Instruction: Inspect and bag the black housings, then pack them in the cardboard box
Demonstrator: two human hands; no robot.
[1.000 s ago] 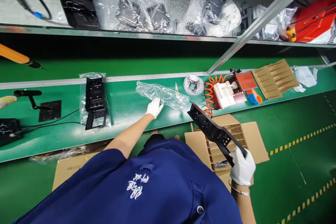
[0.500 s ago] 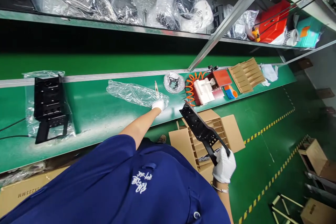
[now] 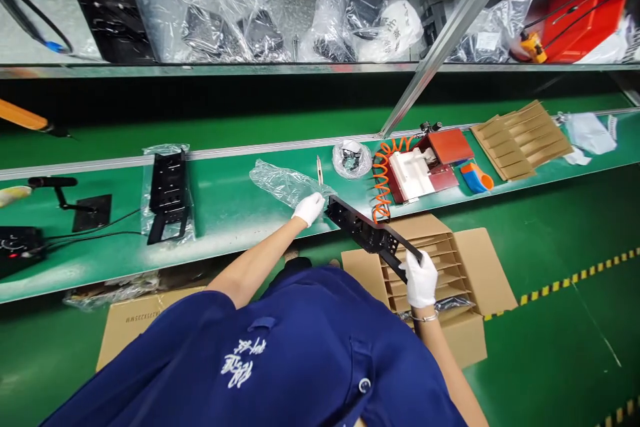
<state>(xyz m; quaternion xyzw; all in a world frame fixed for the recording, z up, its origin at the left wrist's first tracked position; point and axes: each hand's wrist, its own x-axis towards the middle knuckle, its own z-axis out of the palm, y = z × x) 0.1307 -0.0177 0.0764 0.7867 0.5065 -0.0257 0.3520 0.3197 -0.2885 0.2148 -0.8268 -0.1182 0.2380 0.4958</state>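
Plastic bag [image 3: 285,183] lay crumpled on the green bench [image 3: 230,203], the left hand [image 3: 309,207] pinching its right end with fingers together, while the right hand [image 3: 421,278], further right, clamped its fingers on a black bracket [image 3: 367,232] held over an open carton [image 3: 450,267].

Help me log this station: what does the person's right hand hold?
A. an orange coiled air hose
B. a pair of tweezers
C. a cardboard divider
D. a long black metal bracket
D: the gloved right hand closes its grip on one end of the long black metal bracket, whose other end reaches toward the left hand at the clear plastic bag.
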